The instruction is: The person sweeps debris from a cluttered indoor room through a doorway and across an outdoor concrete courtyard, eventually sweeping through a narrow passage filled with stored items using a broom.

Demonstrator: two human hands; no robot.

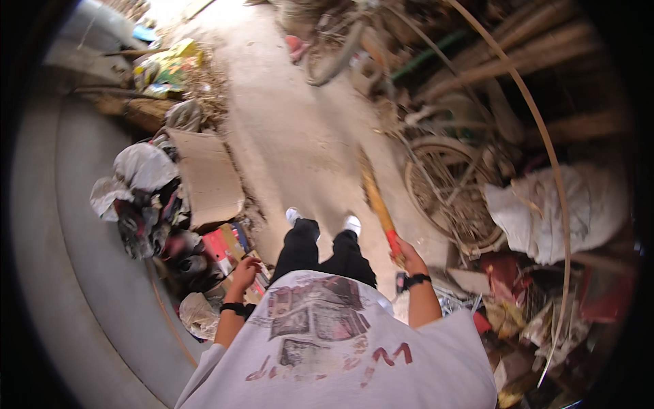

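**Long stick carried down a cluttered dirt lane**

The long yellow wooden stick w/ red grip (379, 204) is clamped at its red end by the right hand (407, 258), angled fwd and low, prob. to clear junk on both sides. The left hand (245, 274) hangs loose, nothing held, just over red boxes (225, 247). An old bicycle wheel (449, 198) lies to the right.

Bare dirt floor (286, 129), sunlit path down the middle. Left edge: flattened cardboard sheet (208, 178), heap of cloth bundles (139, 184), coloured boxes (225, 245). Right edge: old bicycle wheel (446, 194) lying among dry debris, crumpled white sacking (552, 211), scattered scraps. Grey curved wall (61, 225) borders the left.
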